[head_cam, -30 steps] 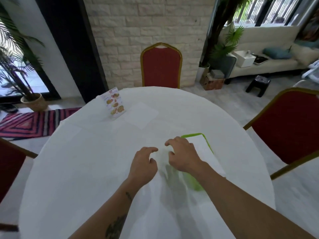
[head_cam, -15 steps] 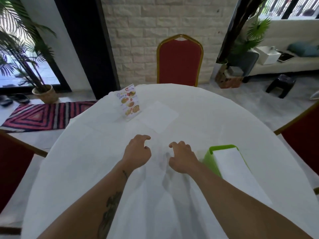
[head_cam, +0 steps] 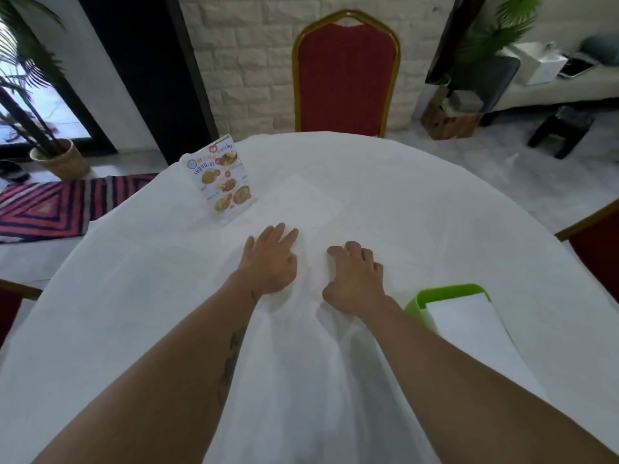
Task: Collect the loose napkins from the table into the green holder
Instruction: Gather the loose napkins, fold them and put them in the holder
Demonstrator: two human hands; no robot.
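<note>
Both of your hands are down on the white cloth of the counter (head_cam: 418,209), reaching toward the far edge. Your left hand (head_cam: 268,259) lies flat with its fingers (head_cam: 284,234) straight, the tips touching the near corner of the loose napkin (head_cam: 298,204). Your right hand (head_cam: 355,279) sits just beside it with its fingers (head_cam: 351,251) curled under, knuckles up, and I cannot see that they hold anything. The napkin lies flat near the middle of the counter, just beside the menu card (head_cam: 221,179) standing toward the far left edge. The green holder (head_cam: 445,293) is near the right edge, close to your right forearm, with a white stack already inside.

Here is the risk. The napkin is white on white and thin, so its edge is hard to find; press down and drag and you are likely to bunch the cloth along with it, and the cloth already shows folds between your arms. Pull that cloth and the menu card may tip over. Pinch too little and the napkin may crumple or tear rather than lift. And when you swing back to the right, watch your forearm: it is near the holder's rim, and a knock could shove it toward the edge or spill the stack.
</note>
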